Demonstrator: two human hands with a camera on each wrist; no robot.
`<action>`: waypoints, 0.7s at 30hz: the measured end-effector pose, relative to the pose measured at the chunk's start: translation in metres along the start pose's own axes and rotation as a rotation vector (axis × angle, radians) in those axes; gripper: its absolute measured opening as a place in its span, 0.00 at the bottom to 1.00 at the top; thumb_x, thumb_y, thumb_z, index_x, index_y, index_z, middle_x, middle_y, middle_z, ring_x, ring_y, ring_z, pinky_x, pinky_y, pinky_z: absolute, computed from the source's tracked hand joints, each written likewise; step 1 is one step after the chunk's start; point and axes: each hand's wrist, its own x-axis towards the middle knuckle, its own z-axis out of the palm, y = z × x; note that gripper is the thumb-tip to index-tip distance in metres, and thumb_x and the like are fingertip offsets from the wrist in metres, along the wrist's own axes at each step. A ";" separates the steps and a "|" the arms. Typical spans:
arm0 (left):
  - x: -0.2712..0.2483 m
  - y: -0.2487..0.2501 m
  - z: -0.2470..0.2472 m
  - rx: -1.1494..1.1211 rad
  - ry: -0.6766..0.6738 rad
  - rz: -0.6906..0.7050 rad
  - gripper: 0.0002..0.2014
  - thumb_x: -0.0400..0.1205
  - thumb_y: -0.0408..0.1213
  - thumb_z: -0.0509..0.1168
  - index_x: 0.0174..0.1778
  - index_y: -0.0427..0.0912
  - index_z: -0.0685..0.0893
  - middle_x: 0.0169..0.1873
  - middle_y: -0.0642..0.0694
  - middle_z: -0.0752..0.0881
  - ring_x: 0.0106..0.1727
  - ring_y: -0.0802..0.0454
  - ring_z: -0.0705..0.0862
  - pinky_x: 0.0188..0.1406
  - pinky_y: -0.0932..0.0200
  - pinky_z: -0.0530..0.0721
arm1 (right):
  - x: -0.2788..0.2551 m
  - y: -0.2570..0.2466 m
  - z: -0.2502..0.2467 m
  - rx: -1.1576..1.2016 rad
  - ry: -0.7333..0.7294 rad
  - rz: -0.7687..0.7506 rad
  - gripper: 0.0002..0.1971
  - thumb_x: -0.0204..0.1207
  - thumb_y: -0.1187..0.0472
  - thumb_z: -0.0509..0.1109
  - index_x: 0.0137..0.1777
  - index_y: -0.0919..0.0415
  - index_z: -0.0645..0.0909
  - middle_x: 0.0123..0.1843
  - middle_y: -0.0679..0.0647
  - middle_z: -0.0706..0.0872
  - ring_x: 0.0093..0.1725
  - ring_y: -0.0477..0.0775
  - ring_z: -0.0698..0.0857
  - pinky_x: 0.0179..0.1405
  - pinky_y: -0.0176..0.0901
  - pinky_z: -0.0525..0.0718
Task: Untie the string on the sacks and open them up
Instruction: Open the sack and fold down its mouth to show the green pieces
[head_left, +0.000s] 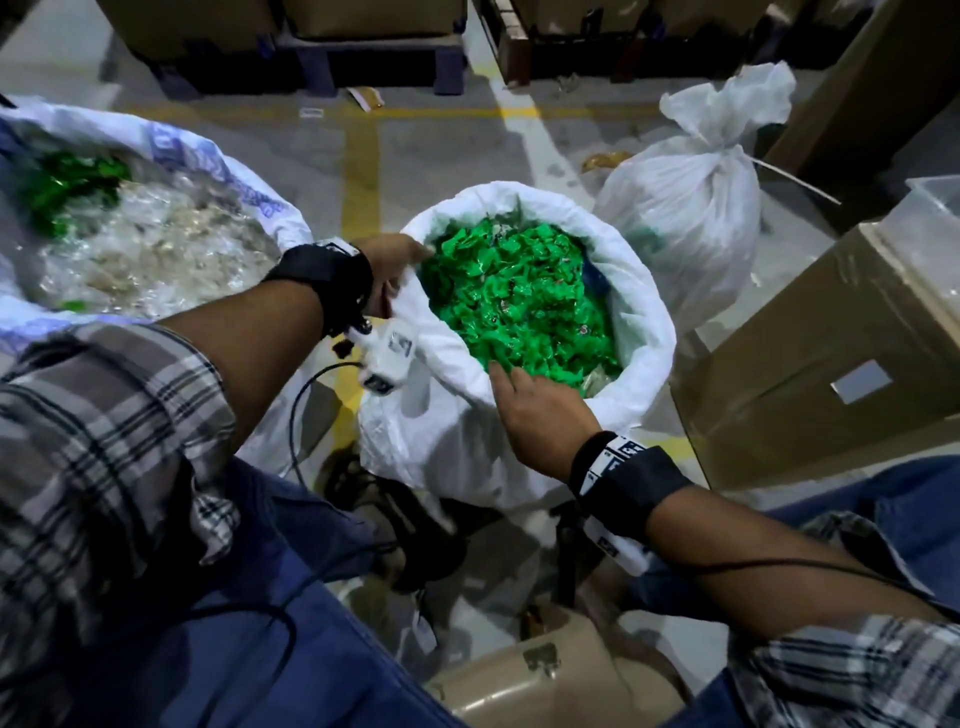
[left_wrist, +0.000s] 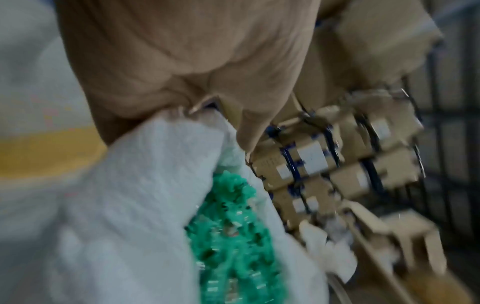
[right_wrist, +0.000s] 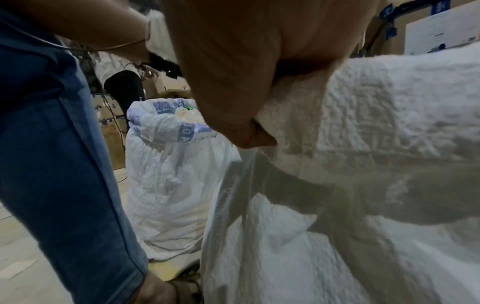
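Observation:
A white woven sack (head_left: 644, 291) stands open in the middle, its rim rolled down, full of green wrappers (head_left: 519, 296). My left hand (head_left: 395, 265) grips the rolled rim on the far left side; the left wrist view shows the hand (left_wrist: 182, 92) pinching the cloth (left_wrist: 130, 185) above the wrappers (left_wrist: 233, 236). My right hand (head_left: 524, 410) holds the near rim, fingers hooked inside; in the right wrist view the thumb (right_wrist: 249, 135) presses the fold (right_wrist: 363, 123) from outside. Behind to the right, a second white sack (head_left: 691, 208) stands closed, a pale string (head_left: 722, 148) tied round its neck.
A printed white sack (head_left: 249, 182) stands open at left, holding clear plastic scraps and some green ones. Cardboard boxes (head_left: 831, 338) crowd the right side, and pallets (head_left: 363, 62) with boxes line the back. A beige object (head_left: 545, 675) sits between my legs. Yellow lines (head_left: 361, 171) mark the concrete floor.

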 end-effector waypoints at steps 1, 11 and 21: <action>-0.002 -0.003 0.005 0.105 0.046 0.003 0.15 0.85 0.50 0.66 0.44 0.40 0.77 0.41 0.38 0.77 0.40 0.45 0.79 0.52 0.53 0.78 | -0.002 -0.002 0.001 -0.019 -0.008 -0.014 0.33 0.78 0.61 0.59 0.83 0.66 0.60 0.65 0.63 0.77 0.57 0.67 0.83 0.47 0.57 0.83; 0.015 0.008 -0.009 0.556 0.330 0.250 0.07 0.84 0.32 0.67 0.41 0.36 0.81 0.43 0.38 0.84 0.40 0.46 0.85 0.37 0.64 0.85 | -0.003 -0.002 -0.001 0.023 0.027 -0.003 0.34 0.77 0.66 0.49 0.86 0.65 0.53 0.66 0.63 0.73 0.49 0.67 0.87 0.34 0.56 0.82; 0.015 0.013 -0.048 0.472 0.236 0.203 0.05 0.80 0.20 0.66 0.41 0.27 0.85 0.26 0.36 0.84 0.28 0.58 0.77 0.18 0.75 0.70 | 0.000 0.014 0.017 -0.066 0.209 0.008 0.52 0.67 0.48 0.65 0.88 0.64 0.44 0.64 0.66 0.72 0.51 0.66 0.74 0.49 0.59 0.74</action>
